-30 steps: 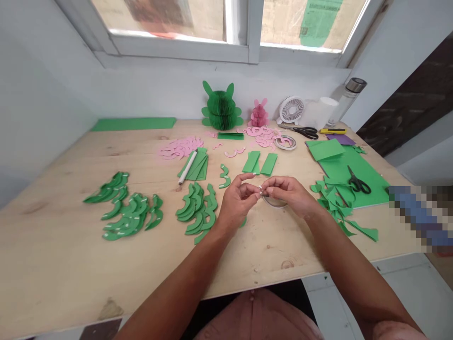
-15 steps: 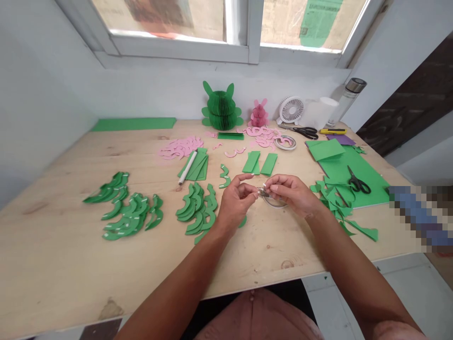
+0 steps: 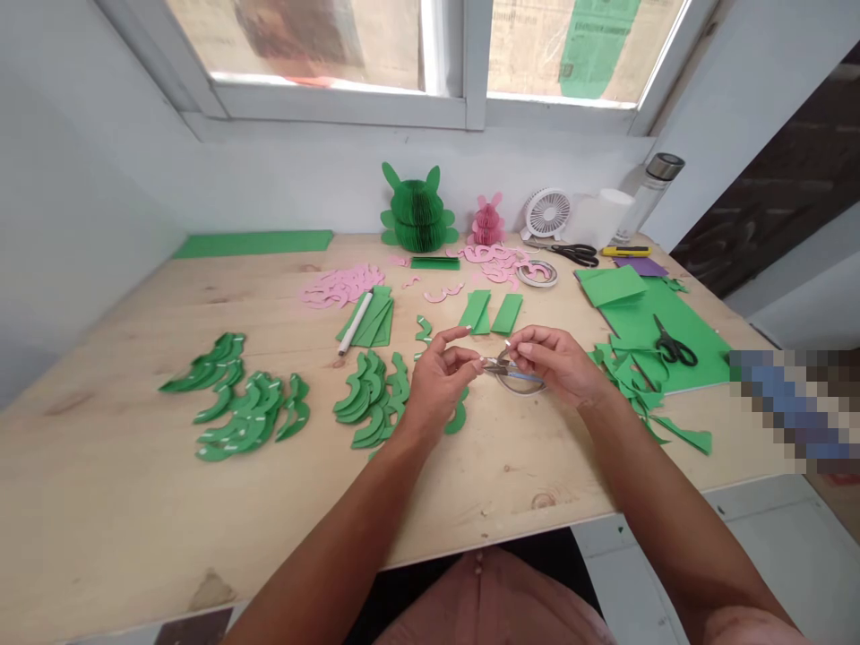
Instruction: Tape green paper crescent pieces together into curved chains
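My left hand (image 3: 440, 381) is over the middle of the table, its thumb and a finger pinched together and the index finger raised. My right hand (image 3: 554, 363) faces it, fingertips closed in a pinch. Small whitish bits show at both sets of fingertips; I cannot tell tape from fingernails. Between and below the hands is a ring-shaped roll of tape (image 3: 520, 387), partly covered by the right hand, with a small greyish metallic item (image 3: 495, 365) at its edge. Scalloped green paper cut-outs (image 3: 366, 394), stacked, lie left of my left hand. Another green cut-out (image 3: 423, 328) lies just beyond it.
More green cut-outs (image 3: 248, 412) with white strips lie farther left. A white marker (image 3: 355, 324) rests on green paper. Black scissors (image 3: 674, 345) lie on a green sheet (image 3: 705, 358) at right, near green scraps (image 3: 624, 381). Pink cut-outs (image 3: 346, 285), paper figures (image 3: 417, 215) and a fan (image 3: 547, 213) are behind.
My hands have drifted slightly apart, the left one a little to the left. More of the tape roll and the metallic item now shows between them. The camera view has tilted slightly up.
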The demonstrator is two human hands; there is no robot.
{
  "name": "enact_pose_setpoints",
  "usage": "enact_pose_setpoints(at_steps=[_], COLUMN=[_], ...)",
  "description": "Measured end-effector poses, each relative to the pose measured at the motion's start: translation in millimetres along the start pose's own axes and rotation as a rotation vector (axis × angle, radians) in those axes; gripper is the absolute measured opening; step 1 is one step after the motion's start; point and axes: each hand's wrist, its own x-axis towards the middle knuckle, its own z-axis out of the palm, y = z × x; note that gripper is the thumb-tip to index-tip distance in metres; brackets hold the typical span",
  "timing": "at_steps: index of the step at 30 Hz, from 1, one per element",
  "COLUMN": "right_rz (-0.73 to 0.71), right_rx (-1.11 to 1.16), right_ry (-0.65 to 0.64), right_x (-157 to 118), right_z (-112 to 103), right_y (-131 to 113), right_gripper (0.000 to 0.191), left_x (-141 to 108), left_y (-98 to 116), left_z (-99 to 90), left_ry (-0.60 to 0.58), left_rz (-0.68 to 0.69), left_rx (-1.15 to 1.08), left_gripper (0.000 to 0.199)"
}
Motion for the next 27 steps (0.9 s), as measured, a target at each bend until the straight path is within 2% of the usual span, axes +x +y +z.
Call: enact_pose_setpoints(at_steps=[6, 11, 21, 27], right_rz=[-0.009, -0.032, 0.039, 0.068], right_rx=[-0.103, -0.186, -0.245, -0.248], right_ry=[0.003, -0.027, -0.027, -0.078], right_x=[3, 2, 0, 0], right_z=[-2, 1, 11, 12], right_y=[2, 3, 4, 7], right_gripper=[0.021, 0.024, 0.027, 0.024], left_x=[6, 10, 12, 11], left_y=[7, 8, 4, 1], left_z=[-10.1, -15.0, -16.8, -18.5], left_ry=[0.116, 0.174, 0.182, 0.137], left_rz=[0.101, 0.123, 0.181, 0.2], left_rx=[0.004, 0.049, 0.2, 0.312], left_gripper=[0.046, 0.043, 0.039, 0.042])
